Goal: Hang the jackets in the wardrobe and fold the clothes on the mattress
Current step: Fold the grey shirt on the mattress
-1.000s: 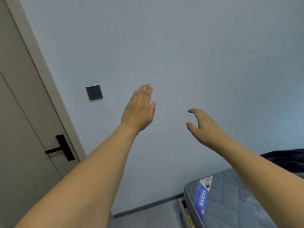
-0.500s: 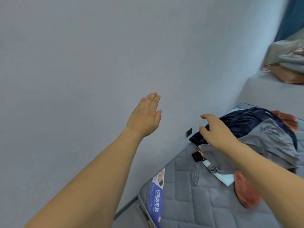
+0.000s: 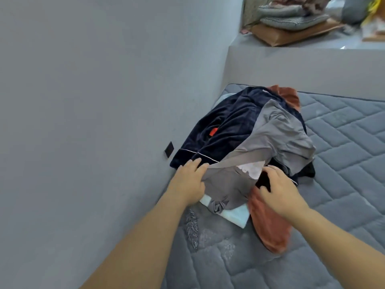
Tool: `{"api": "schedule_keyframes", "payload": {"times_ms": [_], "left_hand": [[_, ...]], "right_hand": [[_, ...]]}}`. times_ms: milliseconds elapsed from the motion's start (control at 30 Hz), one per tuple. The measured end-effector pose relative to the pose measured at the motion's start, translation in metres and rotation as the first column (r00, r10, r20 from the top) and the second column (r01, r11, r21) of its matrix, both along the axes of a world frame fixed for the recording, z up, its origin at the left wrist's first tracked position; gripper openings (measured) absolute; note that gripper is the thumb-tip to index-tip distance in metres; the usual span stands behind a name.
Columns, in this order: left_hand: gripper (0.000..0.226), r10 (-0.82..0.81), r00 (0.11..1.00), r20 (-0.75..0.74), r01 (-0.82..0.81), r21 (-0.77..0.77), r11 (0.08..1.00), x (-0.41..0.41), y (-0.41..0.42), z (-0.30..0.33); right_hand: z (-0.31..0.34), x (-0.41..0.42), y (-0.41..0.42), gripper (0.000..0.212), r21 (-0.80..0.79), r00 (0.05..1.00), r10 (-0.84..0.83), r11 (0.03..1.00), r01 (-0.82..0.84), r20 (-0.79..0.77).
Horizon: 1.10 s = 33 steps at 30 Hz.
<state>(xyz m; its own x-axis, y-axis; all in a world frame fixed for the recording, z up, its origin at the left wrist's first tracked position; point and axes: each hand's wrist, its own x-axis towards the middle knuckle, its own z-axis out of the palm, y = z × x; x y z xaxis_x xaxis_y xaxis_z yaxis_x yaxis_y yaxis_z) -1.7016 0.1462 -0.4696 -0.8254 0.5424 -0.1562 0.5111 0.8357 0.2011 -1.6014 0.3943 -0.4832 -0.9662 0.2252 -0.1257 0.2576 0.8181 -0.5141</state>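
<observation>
A heap of clothes lies on the grey quilted mattress (image 3: 343, 167) against the wall. A navy velvet garment (image 3: 229, 126) with white piping is at the back left. A grey garment (image 3: 277, 132) is draped over it. A rust-orange garment (image 3: 268, 224) sticks out at the front, beside a pale blue-white cloth (image 3: 235, 215). My left hand (image 3: 189, 182) rests with fairly straight fingers where the grey garment's left edge meets the navy hem. My right hand (image 3: 279, 190) curls thumb and fingers round a black garment (image 3: 263, 180) at the pile's front right.
The grey wall runs along the mattress's left side, with a black socket plate (image 3: 169, 149) low down. Behind the mattress a raised grey ledge (image 3: 302, 65) carries folded blankets (image 3: 291, 17) and a cardboard sheet (image 3: 277, 34). Bare mattress lies to the right and front.
The view swung right and down from the door and wall to the mattress. Both hands came down from mid-air onto the clothes pile; the right hand closed on the black cloth.
</observation>
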Motion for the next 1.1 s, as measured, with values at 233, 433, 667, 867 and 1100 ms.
{"api": "schedule_keyframes", "payload": {"times_ms": [233, 433, 667, 867, 1100], "left_hand": [[0.07, -0.043, 0.983, 0.178, 0.037, 0.041, 0.998, -0.086, 0.103, -0.135], [0.07, 0.129, 0.991, -0.024, -0.128, 0.038, 0.991, -0.108, 0.155, -0.268], [0.069, 0.13, 0.876, -0.464, -0.101, 0.087, 0.991, -0.098, 0.163, -0.352], [0.069, 0.137, 0.845, -0.517, -0.092, 0.112, 0.989, -0.097, 0.161, -0.36], [0.069, 0.128, 0.842, -0.524, -0.083, 0.109, 0.991, -0.097, 0.162, -0.365]], "right_hand": [[-0.122, -0.086, 0.08, 0.064, 0.138, 0.999, -0.054, 0.989, 0.054, -0.001], [-0.213, -0.15, 0.145, 0.072, 0.221, 0.964, -0.257, 0.946, 0.236, 0.069], [-0.322, -0.151, 0.138, 0.054, 0.213, 0.839, -0.328, 0.868, 0.449, -0.433], [-0.331, -0.159, 0.141, 0.059, 0.221, 0.823, -0.343, 0.851, 0.476, -0.452], [-0.338, -0.159, 0.144, 0.057, 0.23, 0.819, -0.336, 0.847, 0.478, -0.464]]}}
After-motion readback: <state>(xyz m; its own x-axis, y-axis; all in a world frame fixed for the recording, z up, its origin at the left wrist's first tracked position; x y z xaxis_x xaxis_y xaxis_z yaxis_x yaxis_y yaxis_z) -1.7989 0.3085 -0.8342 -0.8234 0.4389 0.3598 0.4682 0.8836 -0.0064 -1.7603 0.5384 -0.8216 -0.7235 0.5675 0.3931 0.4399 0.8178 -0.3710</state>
